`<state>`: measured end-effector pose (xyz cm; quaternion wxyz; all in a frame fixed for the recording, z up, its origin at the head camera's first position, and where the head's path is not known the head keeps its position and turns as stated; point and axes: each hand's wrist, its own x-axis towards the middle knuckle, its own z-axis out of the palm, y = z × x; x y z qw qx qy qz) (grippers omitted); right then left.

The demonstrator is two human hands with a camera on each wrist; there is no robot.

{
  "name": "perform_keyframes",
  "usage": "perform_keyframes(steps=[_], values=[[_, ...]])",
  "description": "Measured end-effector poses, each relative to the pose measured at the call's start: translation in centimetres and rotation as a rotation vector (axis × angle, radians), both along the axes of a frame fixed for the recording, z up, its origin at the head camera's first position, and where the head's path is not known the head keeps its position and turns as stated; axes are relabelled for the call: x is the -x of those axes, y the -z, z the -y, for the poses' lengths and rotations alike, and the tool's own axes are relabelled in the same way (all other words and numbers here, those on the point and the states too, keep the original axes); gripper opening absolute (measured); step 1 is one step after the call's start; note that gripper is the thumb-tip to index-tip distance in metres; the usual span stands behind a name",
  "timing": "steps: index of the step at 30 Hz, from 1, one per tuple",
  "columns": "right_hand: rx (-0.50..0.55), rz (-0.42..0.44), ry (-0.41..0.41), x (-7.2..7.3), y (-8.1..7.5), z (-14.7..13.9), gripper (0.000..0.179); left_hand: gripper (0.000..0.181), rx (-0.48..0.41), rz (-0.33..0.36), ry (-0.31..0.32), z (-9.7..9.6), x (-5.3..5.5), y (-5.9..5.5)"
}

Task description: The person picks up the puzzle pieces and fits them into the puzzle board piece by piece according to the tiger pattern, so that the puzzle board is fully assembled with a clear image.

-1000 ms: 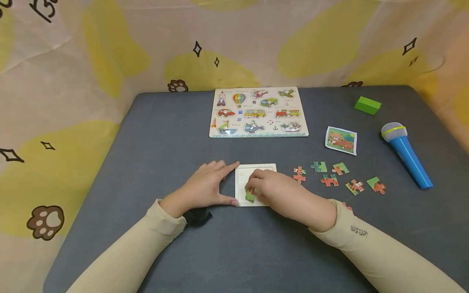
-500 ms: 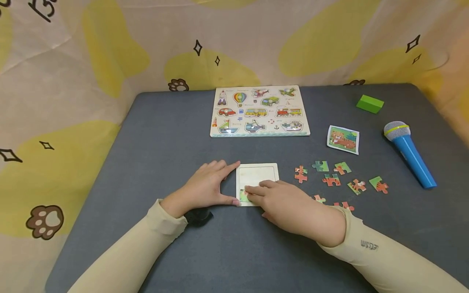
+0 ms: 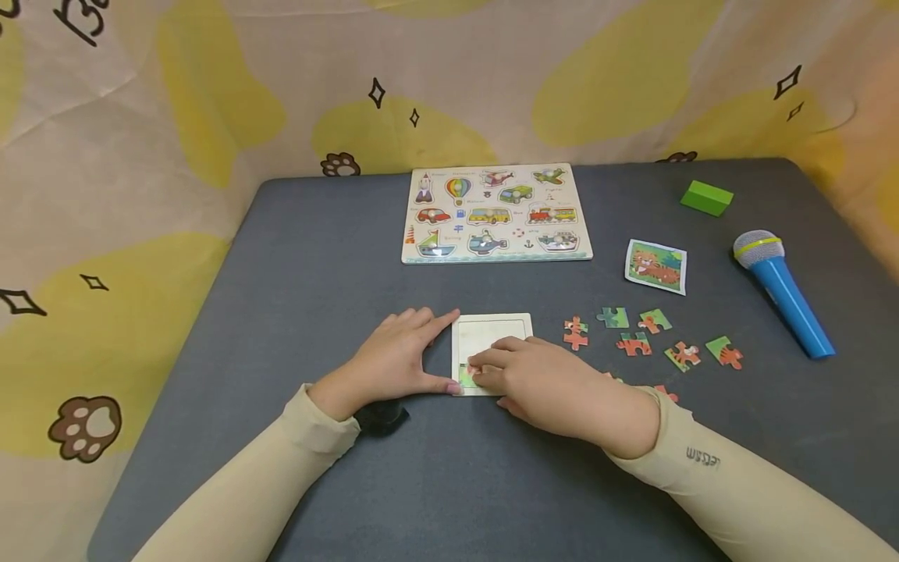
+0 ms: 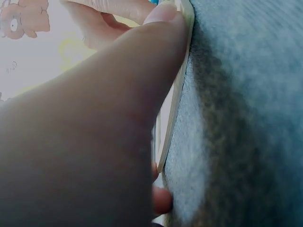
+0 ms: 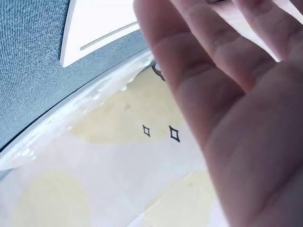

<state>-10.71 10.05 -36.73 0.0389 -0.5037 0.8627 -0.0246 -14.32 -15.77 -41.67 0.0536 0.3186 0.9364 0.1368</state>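
In the head view, a small white puzzle tray (image 3: 492, 332) lies before the person. The left hand (image 3: 396, 355) rests at its left side, forefinger at the far corner and thumb at the near one. In the left wrist view that thumb (image 4: 161, 38) lies over the pale tray edge. A green puzzle piece (image 3: 466, 376) sits in the tray's near left corner. Fingertips of the right hand (image 3: 548, 382) press on it, partly hiding it. Those fingers stretch forward in the right wrist view, their tips out of frame.
Loose puzzle pieces (image 3: 634, 344) lie right of the tray, several of them, some behind the right forearm. A tiger picture card (image 3: 655, 267), a blue microphone (image 3: 790, 300) and a green block (image 3: 707, 198) lie farther right. A vehicle puzzle board (image 3: 497, 213) lies at the back.
The right hand's fingers, earlier pinching the green piece over the tray, have lowered it into the near left corner and straightened onto it. The left hand has stayed at the tray.
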Motion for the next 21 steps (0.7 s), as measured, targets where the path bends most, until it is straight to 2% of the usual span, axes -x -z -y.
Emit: perform_keyframes(steps=[6, 9, 11, 14, 16, 19, 21], values=[[0.033, 0.1, -0.027, 0.4, 0.3, -0.3, 0.047, 0.103, 0.01, -0.023, -0.016, -0.3, -0.3, 0.0], [0.076, 0.107, -0.034, 0.8, 0.4, -0.4, 0.042, 0.101, 0.012, -0.025, -0.033, -0.4, -0.5, 0.0], [0.08, 0.115, -0.002, 1.0, 0.2, -0.7, 0.04, 0.1, 0.014, -0.023, -0.041, -0.5, -0.5, 0.0], [0.068, 0.102, 0.096, 1.7, -0.7, -1.6, 0.038, 0.1, 0.014, -0.026, -0.042, -0.6, -0.6, -0.1], [0.045, 0.086, 0.2, 2.4, -1.4, -2.6, 0.036, 0.1, 0.013, -0.029, -0.04, -0.7, -0.6, -0.2], [-0.022, 0.079, 0.359, 3.5, -2.3, -4.3, 0.029, 0.101, 0.015, -0.031, -0.038, -0.6, -0.6, -0.2], [-0.086, 0.11, 0.449, 4.3, -2.6, -5.3, 0.028, 0.102, 0.017, -0.026, -0.036, -0.5, -0.6, -0.2]])
